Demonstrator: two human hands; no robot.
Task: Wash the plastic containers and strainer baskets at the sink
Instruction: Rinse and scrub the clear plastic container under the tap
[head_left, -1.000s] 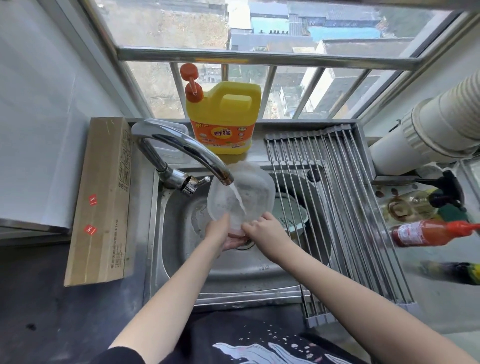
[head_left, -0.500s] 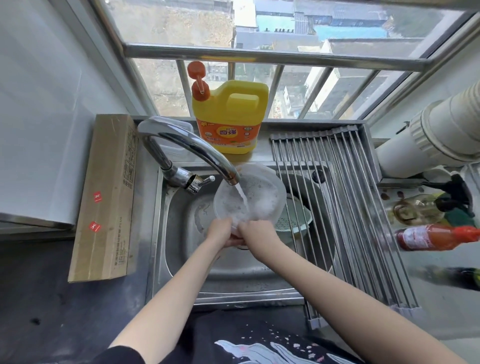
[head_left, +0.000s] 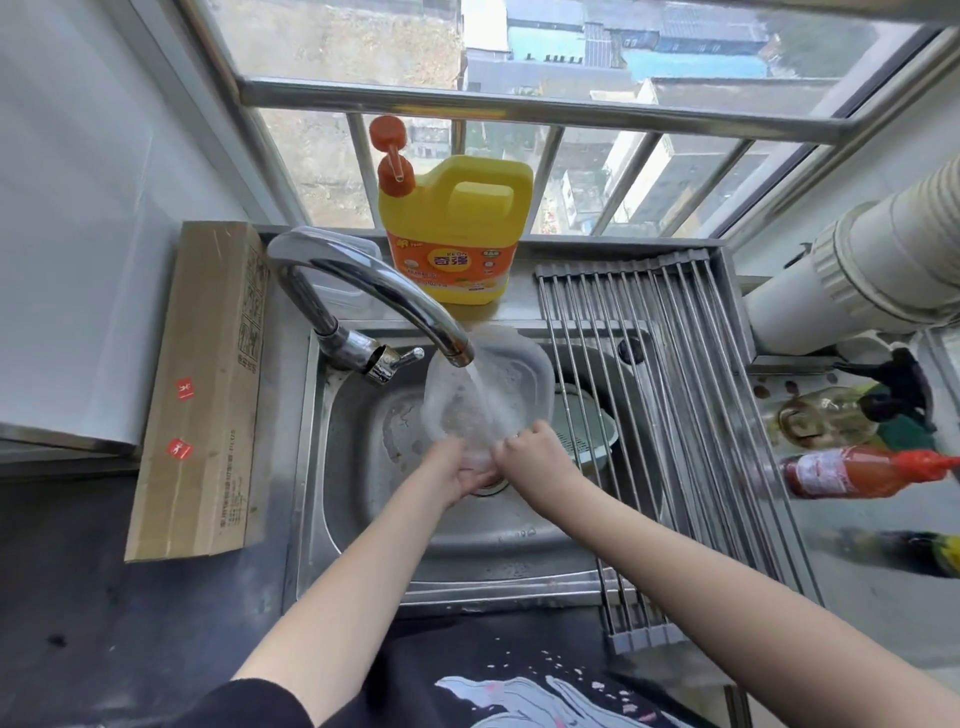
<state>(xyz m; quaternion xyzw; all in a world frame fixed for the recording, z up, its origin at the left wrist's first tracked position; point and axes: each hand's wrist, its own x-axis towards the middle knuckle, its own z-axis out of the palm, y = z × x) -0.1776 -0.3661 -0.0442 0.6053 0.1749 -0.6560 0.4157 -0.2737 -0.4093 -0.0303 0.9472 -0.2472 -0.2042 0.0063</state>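
Both hands, my left hand (head_left: 451, 470) and right hand (head_left: 535, 453), grip the near rim of the clear plastic container (head_left: 485, 392), tilted over the sink (head_left: 363, 525) under the faucet (head_left: 374, 296) stream. I'd rotate it so water sweeps every wall. A green strainer basket (head_left: 587, 423) waits beside it. The yellow detergent jug (head_left: 452, 234) reads "KEON".

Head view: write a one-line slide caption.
Both hands, left hand and right hand, hold a clear plastic container under the running faucet over the sink.
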